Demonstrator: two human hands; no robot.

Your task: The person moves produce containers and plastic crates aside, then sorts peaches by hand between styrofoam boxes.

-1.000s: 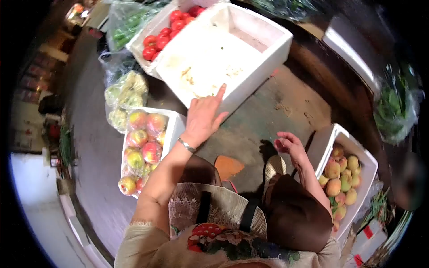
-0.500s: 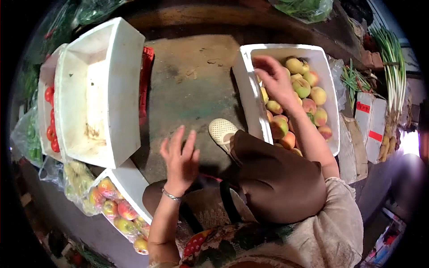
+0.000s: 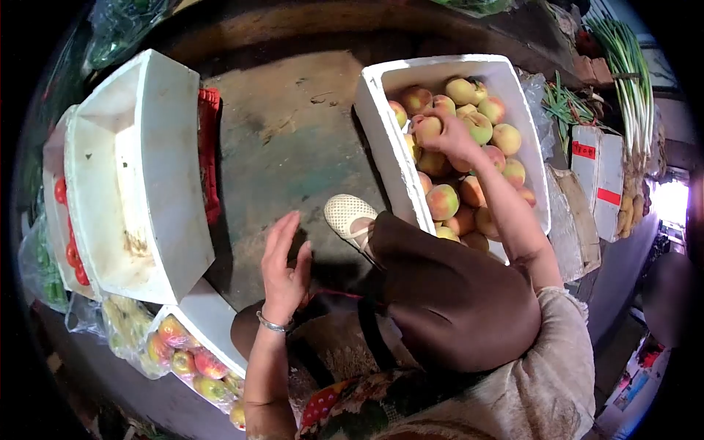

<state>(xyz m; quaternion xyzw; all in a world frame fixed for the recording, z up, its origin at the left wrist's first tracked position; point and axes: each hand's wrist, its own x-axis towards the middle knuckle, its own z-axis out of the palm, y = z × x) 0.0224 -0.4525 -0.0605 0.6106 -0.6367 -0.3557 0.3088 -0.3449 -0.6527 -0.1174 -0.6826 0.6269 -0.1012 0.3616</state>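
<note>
My right hand [image 3: 453, 139] reaches into a white foam box [image 3: 375, 110] on the right, its fingers curled round a yellowish peach [image 3: 428, 130]. Around it in the box lie several peaches [image 3: 442, 202], yellow, green and reddish. My left hand [image 3: 284, 268] hangs over the floor in front of my lap, fingers stretched out and nothing in it. A silver bracelet [image 3: 273, 323] circles that wrist.
A bare white foam box [image 3: 165, 183] stands at left, beside tomatoes [image 3: 73, 253] and a red crate [image 3: 209, 158]. Wrapped apples [image 3: 210, 364] fill another box below it. Scallions [image 3: 631, 95] and cardboard boxes [image 3: 594, 183] are at far right. My shoe [image 3: 347, 218] rests on the floor.
My right hand has gone down among the peaches and closed on one. The left hand's fingers have come closer together, still holding nothing. The view has shifted slightly.
</note>
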